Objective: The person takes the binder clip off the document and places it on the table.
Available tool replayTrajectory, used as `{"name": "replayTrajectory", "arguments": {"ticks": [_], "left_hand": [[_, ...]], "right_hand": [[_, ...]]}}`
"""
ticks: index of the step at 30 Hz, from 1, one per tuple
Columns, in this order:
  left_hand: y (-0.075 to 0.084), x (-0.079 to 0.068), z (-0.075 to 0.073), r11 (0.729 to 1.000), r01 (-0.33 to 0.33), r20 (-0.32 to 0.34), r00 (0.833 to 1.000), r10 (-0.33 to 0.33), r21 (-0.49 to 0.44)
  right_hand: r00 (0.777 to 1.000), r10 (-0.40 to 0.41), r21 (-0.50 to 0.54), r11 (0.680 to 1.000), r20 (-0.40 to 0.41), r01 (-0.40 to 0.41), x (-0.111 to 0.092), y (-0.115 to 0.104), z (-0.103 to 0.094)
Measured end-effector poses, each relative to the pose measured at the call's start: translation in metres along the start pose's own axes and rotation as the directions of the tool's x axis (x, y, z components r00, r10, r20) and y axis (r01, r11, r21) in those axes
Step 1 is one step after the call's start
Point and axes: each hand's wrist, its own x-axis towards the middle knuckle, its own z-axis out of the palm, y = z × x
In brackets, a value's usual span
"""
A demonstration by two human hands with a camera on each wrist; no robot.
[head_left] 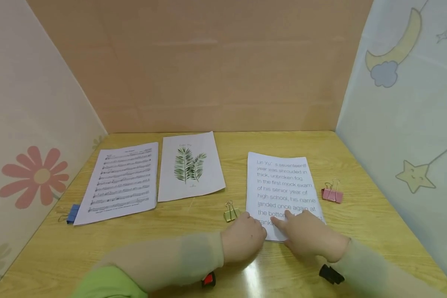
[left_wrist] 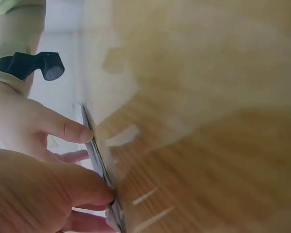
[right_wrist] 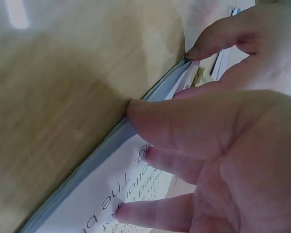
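Observation:
A stack of white paper printed with large English text lies at the right of centre on the table. At its near left corner my left hand holds the edge with curled fingers, the thumb against the sheets' side in the left wrist view. My right hand rests on the lower part of the page with fingers spread and straight. Its thumb touches the near edge of the stack in the right wrist view. The bottom lines of print are partly hidden under this hand.
A yellow-green binder clip is just left of the stack, and a pink binder clip to its right. Further left lie a sheet with green fern leaves and sheet music, with a blue binder clip at its corner.

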Motion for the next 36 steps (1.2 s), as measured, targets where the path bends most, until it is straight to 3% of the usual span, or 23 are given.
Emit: {"name": "replayTrajectory", "arguments": {"ticks": [10, 13, 20, 24, 27, 31, 36], "left_hand": [[-0.013, 0.024, 0.008, 0.996, 0.075, 0.026, 0.997, -0.076, 0.041], [-0.018, 0.025, 0.008, 0.995, 0.086, 0.012, 0.996, -0.086, 0.052], [-0.04, -0.003, -0.003, 0.992, 0.123, 0.002, 0.992, -0.123, -0.042], [-0.057, -0.021, 0.004, 0.977, 0.191, -0.003, 0.981, -0.192, -0.098], [-0.066, -0.027, 0.013, 0.96, 0.204, -0.011, 0.978, -0.21, -0.189], [-0.073, -0.02, 0.023, 0.944, 0.193, -0.004, 0.979, -0.201, -0.269], [-0.084, 0.003, 0.027, 0.954, 0.215, -0.007, 0.975, -0.221, -0.208]], "right_hand": [[0.998, 0.058, -0.047, 0.997, 0.016, -0.057, 0.018, 0.022, -0.007], [0.996, 0.074, -0.039, 0.997, 0.04, -0.072, 0.024, 0.03, -0.008], [0.991, 0.104, -0.039, 0.994, 0.083, -0.101, 0.038, 0.055, -0.011], [0.986, 0.123, -0.043, 0.992, 0.109, -0.118, 0.044, 0.07, -0.013], [0.983, 0.136, -0.043, 0.99, 0.123, -0.132, 0.048, 0.078, -0.013], [0.979, 0.146, -0.02, 0.989, 0.14, -0.144, 0.05, 0.082, -0.013], [0.981, 0.137, -0.007, 0.99, 0.139, -0.138, 0.051, 0.081, -0.014]]}}
